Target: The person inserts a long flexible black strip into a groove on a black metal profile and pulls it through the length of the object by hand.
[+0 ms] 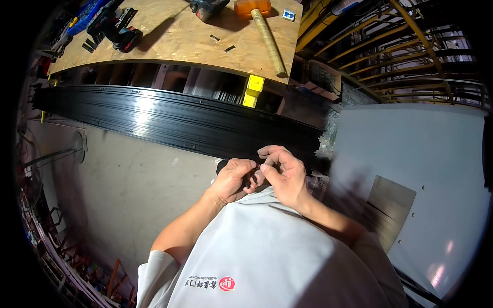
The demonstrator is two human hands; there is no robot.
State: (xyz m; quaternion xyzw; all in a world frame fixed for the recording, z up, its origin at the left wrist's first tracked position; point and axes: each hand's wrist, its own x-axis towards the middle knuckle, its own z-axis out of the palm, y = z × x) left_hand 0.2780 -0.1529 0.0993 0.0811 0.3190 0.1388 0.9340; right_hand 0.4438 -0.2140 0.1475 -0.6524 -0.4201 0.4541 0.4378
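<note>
My left hand (233, 179) and my right hand (285, 174) meet close in front of my chest, fingers curled around a small black part (252, 178) that is mostly hidden between them. Both hands pinch it. Just beyond them lies a long stack of black metal rails (174, 118) running left to right below the bench.
A wooden workbench (179, 41) at the top carries a cordless drill (115, 28), a mallet with an orange head (264, 28), another power tool (205, 7) and small black clips. A yellow block (252, 90) sits under the bench edge. Yellow racking (390, 46) stands at right, a grey panel (411, 154) below it.
</note>
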